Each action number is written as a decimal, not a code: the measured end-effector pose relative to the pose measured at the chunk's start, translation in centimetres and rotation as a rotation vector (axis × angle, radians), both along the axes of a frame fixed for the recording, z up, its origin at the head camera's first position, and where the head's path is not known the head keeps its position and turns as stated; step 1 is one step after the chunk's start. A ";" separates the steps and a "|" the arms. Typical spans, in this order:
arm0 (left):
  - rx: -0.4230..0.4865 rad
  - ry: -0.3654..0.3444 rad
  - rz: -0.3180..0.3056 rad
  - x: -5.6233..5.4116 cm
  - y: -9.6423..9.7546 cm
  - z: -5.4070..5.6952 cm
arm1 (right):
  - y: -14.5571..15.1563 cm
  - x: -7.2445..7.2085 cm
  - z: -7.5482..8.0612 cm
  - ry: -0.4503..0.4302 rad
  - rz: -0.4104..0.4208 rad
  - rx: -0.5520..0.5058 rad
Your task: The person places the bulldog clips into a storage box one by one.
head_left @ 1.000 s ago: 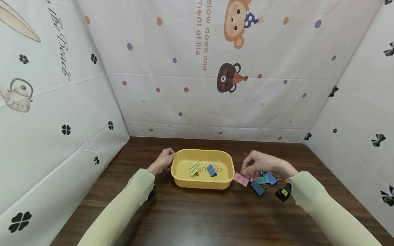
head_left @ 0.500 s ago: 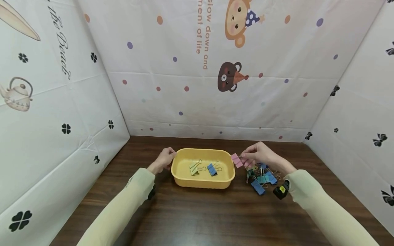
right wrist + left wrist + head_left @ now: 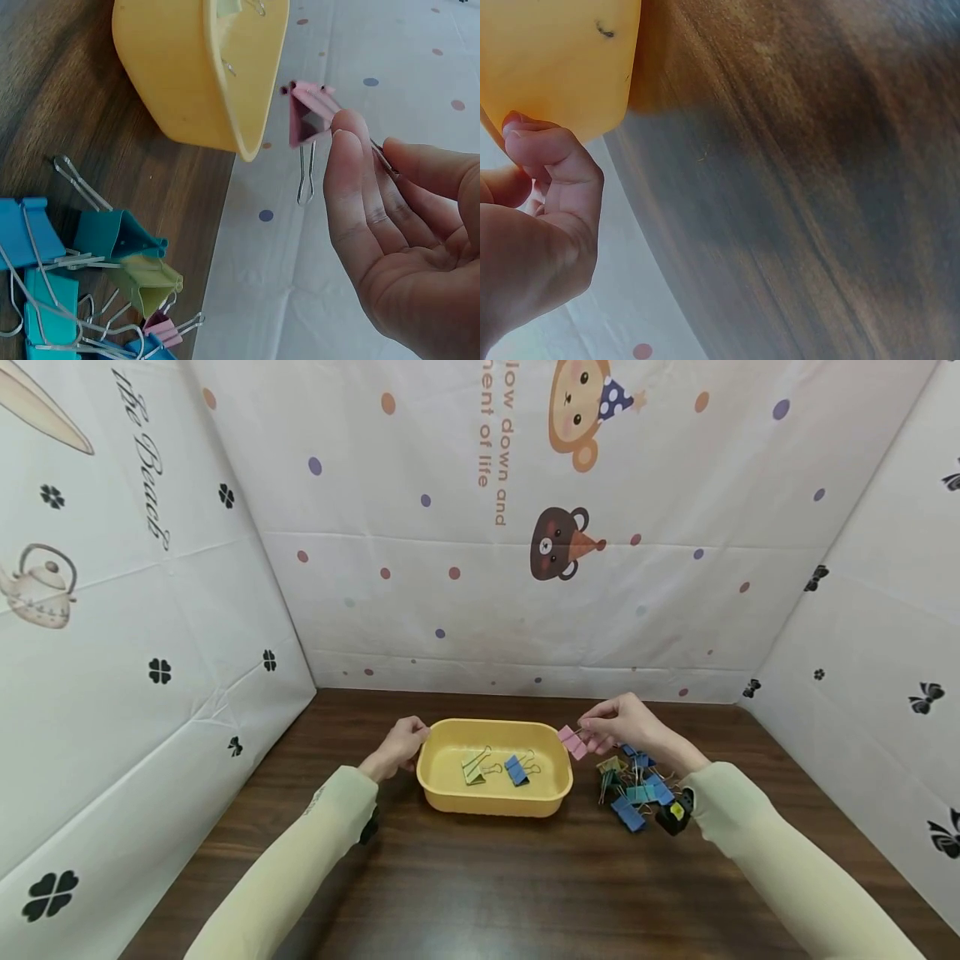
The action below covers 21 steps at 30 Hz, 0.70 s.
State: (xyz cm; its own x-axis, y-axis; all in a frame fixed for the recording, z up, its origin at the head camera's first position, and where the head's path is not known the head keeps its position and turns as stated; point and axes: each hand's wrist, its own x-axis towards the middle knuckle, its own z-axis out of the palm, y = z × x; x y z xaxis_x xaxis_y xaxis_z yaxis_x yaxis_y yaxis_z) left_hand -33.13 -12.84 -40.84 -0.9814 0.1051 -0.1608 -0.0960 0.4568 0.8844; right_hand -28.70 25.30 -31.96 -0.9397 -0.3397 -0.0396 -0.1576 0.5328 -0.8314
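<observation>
A pink binder clip (image 3: 306, 112) hangs by one wire handle, which my right hand (image 3: 626, 727) pinches between thumb and fingers. In the head view the pink clip (image 3: 572, 742) is beside the right rim of a yellow plastic tray (image 3: 495, 805). My left hand (image 3: 399, 749) grips the tray's left end; the left wrist view shows curled fingers (image 3: 544, 146) and the thumb at its rim. Inside the tray lie a light green binder clip (image 3: 473, 770) and a blue binder clip (image 3: 516, 771), set apart from each other.
A pile of several binder clips (image 3: 640, 789), blue, teal, olive and pink, lies on the brown wooden table (image 3: 480, 885) below my right hand. Their wire handles overlap. Printed white sheets (image 3: 360, 610) rise behind the table and at both sides.
My right hand has lifted the pink binder clip from the pile's left side and carried it up and left toward the tray's right rim. The left hand has stayed on the tray.
</observation>
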 end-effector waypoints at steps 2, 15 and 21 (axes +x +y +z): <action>-0.004 0.003 -0.002 0.0 0.0 0.0 | -0.3 -0.1 0.0 0.002 0.008 -0.010; -0.020 0.003 -0.004 -0.1 0.0 0.1 | -2.0 -0.6 0.2 -0.042 0.024 -0.063; -0.012 0.008 0.004 0.1 0.1 0.1 | -3.3 -0.8 -0.1 -0.079 0.018 -0.076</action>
State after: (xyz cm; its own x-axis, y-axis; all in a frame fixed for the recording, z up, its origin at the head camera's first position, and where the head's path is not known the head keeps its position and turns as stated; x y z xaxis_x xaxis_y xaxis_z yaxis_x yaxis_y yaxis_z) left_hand -33.02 -12.71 -40.78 -0.9831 0.0992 -0.1539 -0.0907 0.4667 0.8798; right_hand -29.52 21.96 -32.03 -0.9283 -0.3617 -0.0866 -0.0994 0.4657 -0.8794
